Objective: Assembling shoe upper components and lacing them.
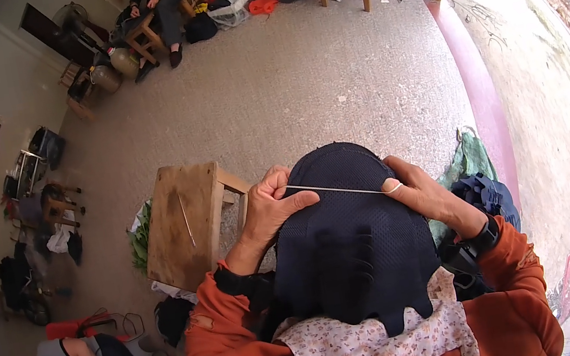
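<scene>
Tensioning step: cord (343, 189) held across mesh piece (340, 218) | gripped by left hand (267, 207) (10 o'clock), right hand (420, 192) (2 o'clock) | next, even pull seemingly required

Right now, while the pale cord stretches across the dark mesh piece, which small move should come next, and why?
I would perhaps ease the right hand slightly toward the left hand, because the pale cord runs straight, seemingly taut, over the dark mesh piece and bends at the right thumb.
</scene>
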A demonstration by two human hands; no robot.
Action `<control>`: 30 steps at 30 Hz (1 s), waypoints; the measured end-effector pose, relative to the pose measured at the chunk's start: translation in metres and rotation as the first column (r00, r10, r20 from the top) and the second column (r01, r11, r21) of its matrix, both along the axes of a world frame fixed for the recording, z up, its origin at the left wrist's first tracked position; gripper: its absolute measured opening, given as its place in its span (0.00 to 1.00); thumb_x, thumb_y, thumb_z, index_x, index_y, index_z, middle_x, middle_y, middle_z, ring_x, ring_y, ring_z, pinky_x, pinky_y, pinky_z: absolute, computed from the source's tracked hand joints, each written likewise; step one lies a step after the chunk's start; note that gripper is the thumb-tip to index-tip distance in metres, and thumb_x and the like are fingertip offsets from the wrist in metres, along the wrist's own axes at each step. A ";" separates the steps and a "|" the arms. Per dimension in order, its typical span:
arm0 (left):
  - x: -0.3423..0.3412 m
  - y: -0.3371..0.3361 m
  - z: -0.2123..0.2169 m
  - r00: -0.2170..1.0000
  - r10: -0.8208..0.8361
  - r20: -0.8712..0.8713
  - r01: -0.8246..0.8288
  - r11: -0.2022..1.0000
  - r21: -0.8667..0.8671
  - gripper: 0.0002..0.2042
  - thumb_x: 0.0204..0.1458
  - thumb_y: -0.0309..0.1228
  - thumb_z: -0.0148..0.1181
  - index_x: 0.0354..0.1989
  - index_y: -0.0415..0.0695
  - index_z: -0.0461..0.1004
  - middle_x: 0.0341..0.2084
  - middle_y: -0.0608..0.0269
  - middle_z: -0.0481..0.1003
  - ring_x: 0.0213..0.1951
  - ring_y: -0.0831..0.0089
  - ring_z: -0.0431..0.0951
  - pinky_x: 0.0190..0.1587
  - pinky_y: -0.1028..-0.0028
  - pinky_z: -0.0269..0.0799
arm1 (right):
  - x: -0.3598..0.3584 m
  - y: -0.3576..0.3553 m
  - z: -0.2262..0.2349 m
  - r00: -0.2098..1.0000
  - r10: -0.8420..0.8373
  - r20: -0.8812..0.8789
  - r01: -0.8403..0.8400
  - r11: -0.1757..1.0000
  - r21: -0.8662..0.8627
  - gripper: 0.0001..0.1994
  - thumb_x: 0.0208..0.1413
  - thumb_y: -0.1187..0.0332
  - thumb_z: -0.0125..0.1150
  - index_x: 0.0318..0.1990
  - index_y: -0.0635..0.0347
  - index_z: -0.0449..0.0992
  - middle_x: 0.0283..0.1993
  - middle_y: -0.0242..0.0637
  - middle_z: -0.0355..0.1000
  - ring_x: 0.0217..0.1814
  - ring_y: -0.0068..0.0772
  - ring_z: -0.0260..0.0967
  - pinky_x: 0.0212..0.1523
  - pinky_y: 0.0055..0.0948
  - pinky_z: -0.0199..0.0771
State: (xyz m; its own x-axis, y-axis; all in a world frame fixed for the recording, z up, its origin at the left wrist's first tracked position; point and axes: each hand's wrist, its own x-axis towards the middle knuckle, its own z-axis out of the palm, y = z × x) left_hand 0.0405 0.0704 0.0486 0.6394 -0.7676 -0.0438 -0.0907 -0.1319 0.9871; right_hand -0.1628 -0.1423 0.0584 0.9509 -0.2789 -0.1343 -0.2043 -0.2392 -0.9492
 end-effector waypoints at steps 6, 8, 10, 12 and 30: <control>0.000 0.030 0.004 0.949 -0.194 0.250 0.210 0.977 -0.042 0.31 0.37 0.62 0.69 0.21 0.50 0.57 0.27 0.69 0.62 0.35 0.76 0.65 0.43 0.78 0.61 | -0.025 0.012 -0.017 0.989 -0.145 0.023 0.136 0.962 0.236 0.39 0.50 0.39 0.60 0.51 0.73 0.68 0.42 0.44 0.71 0.44 0.31 0.69 0.44 0.28 0.68; 0.002 0.037 0.009 0.957 -0.248 0.154 0.245 0.969 0.039 0.32 0.37 0.62 0.70 0.21 0.49 0.58 0.28 0.69 0.62 0.35 0.76 0.65 0.43 0.77 0.61 | -0.025 0.016 -0.017 0.985 -0.162 0.058 0.137 0.944 0.301 0.38 0.51 0.41 0.61 0.53 0.73 0.68 0.45 0.43 0.71 0.45 0.30 0.69 0.47 0.25 0.68; -0.001 0.041 0.017 0.956 -0.291 0.047 0.285 0.952 0.112 0.32 0.36 0.62 0.70 0.22 0.49 0.58 0.28 0.70 0.62 0.36 0.76 0.66 0.43 0.77 0.62 | -0.024 0.014 -0.009 0.996 -0.083 -0.011 0.081 0.928 0.363 0.38 0.51 0.42 0.61 0.54 0.73 0.69 0.45 0.43 0.72 0.46 0.29 0.69 0.48 0.24 0.68; -0.012 0.039 0.029 0.945 -0.323 0.055 0.303 0.926 0.225 0.33 0.34 0.63 0.71 0.27 0.47 0.62 0.29 0.72 0.63 0.36 0.77 0.66 0.42 0.77 0.62 | -0.022 0.006 -0.008 0.996 0.017 -0.086 0.024 0.894 0.447 0.33 0.51 0.46 0.64 0.51 0.71 0.72 0.42 0.39 0.74 0.44 0.25 0.70 0.46 0.22 0.69; -0.105 0.020 0.092 0.742 -0.668 -0.055 0.635 0.727 -0.263 0.14 0.49 0.35 0.49 0.42 0.42 0.63 0.36 0.68 0.63 0.39 0.78 0.62 0.45 0.75 0.58 | -0.143 -0.035 -0.138 0.979 0.002 0.204 -0.100 0.876 0.471 0.51 0.36 0.29 0.65 0.54 0.72 0.70 0.49 0.39 0.74 0.49 0.31 0.71 0.51 0.29 0.71</control>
State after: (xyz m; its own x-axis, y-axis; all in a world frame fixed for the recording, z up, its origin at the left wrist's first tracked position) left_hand -0.0640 0.0907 0.1410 -0.0224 -0.9920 0.1245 0.0616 0.1229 0.9905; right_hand -0.3053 -0.1777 -0.0791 0.9827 -0.1778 -0.0526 -0.0071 0.2474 -0.9689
